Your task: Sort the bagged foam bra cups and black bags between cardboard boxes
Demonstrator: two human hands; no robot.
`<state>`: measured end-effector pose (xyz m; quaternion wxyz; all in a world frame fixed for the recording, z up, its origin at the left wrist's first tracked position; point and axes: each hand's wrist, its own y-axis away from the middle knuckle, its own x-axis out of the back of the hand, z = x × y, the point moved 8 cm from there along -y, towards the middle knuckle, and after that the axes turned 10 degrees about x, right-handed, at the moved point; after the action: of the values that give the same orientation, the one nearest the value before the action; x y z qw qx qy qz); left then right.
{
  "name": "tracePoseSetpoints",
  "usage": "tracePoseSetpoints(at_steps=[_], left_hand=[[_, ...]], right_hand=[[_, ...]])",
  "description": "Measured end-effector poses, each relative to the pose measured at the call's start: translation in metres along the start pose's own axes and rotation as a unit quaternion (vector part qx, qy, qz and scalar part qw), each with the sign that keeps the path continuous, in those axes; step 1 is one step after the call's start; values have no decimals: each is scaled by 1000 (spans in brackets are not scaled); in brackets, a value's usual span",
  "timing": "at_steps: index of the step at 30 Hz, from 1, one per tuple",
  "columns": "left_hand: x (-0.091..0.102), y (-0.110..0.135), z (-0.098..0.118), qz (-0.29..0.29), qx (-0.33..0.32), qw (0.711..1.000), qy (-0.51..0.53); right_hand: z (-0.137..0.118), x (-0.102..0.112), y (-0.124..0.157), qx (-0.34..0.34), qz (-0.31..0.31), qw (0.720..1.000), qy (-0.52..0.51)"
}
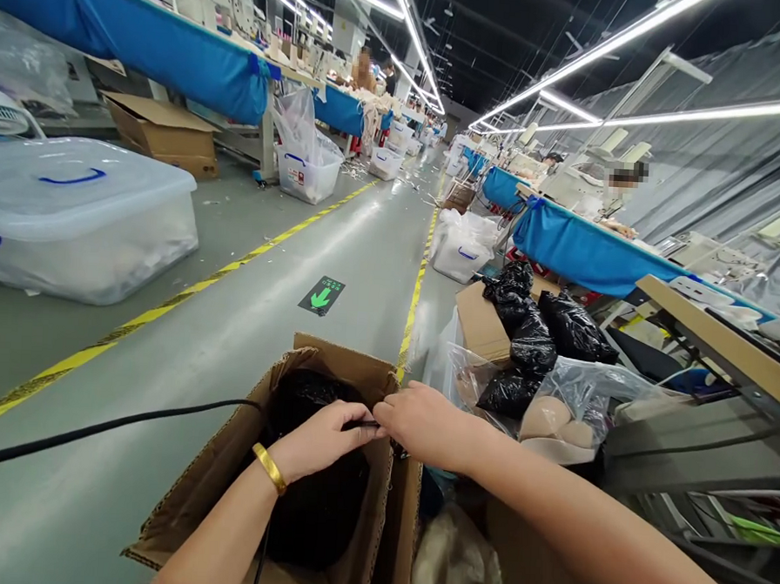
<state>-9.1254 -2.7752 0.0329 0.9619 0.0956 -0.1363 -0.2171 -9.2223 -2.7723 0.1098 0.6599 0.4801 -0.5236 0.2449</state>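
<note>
My left hand, with a gold bangle on the wrist, pinches a black cable that runs off to the left across the floor. My right hand meets it fingertip to fingertip, closed on the same cable's end. Both hands hover over an open cardboard box holding black material. What exactly sits at the cable's end is hidden by my fingers.
Black plastic bags and a clear bag of beige pads pile up on the right beside a worktable. A lidded clear bin stands on the left. A yellow-lined aisle runs ahead between blue-skirted sewing tables; people work farther back.
</note>
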Motion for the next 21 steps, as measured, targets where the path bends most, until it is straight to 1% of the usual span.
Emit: tracePoseSetpoints(at_steps=[1,2,3,4,5,6,7,8,9,10,11,12,13,14,15,16,17,18,19,20,21], left_hand=[[5,1,-1,30,-2,999,-23],[10,2,-2,63,-3,997,-42],[14,2,-2,97,-3,994,-53],[16,3,-2,127,-3,990,-56],[18,4,0,154,-6,987,-52],[19,5,4,177,-13,983,-41],[20,7,9,198,-25,980,-28],[20,11,15,215,-39,976,-15],[20,16,22,226,-57,972,4],[19,22,29,227,-77,970,31],[17,30,36,219,-96,969,65],[14,38,41,200,-115,968,99],[11,46,47,174,-135,967,129],[8,54,52,147,-157,966,143],[6,62,57,129,-179,965,140],[6,69,60,128,-198,965,119],[9,74,60,145,-209,963,90],[13,78,59,177,-214,959,61],[18,80,57,212,-215,953,34],[21,80,55,241,-214,947,10],[22,78,52,263,-212,941,-11]], right_hand=[[7,3,7,-16,24,999,-36],[13,5,14,-35,62,994,-81],[17,7,20,-52,108,983,-137],[18,5,25,-65,156,964,-207],[15,-2,28,-70,198,933,-291],[9,-13,27,-71,231,889,-389],[-1,-28,22,-68,253,828,-495],[-15,-46,13,-54,263,753,-600],[-30,-65,3,-42,272,641,-716],[-43,-80,-8,-23,287,525,-801],[-52,-93,-18,-9,299,437,-848],[-59,-103,-26,-2,304,378,-875],[-61,-108,-31,1,315,348,-883],[-59,-110,-31,-6,332,349,-876],[-54,-108,-27,-21,348,379,-857],[-48,-103,-19,-38,357,428,-829],[-44,-97,-10,-54,352,480,-802],[-44,-91,-2,-60,322,526,-785],[-48,-85,4,-52,275,560,-780],[-55,-79,9,-30,222,578,-785],[-63,-72,14,-2,180,582,-793]])
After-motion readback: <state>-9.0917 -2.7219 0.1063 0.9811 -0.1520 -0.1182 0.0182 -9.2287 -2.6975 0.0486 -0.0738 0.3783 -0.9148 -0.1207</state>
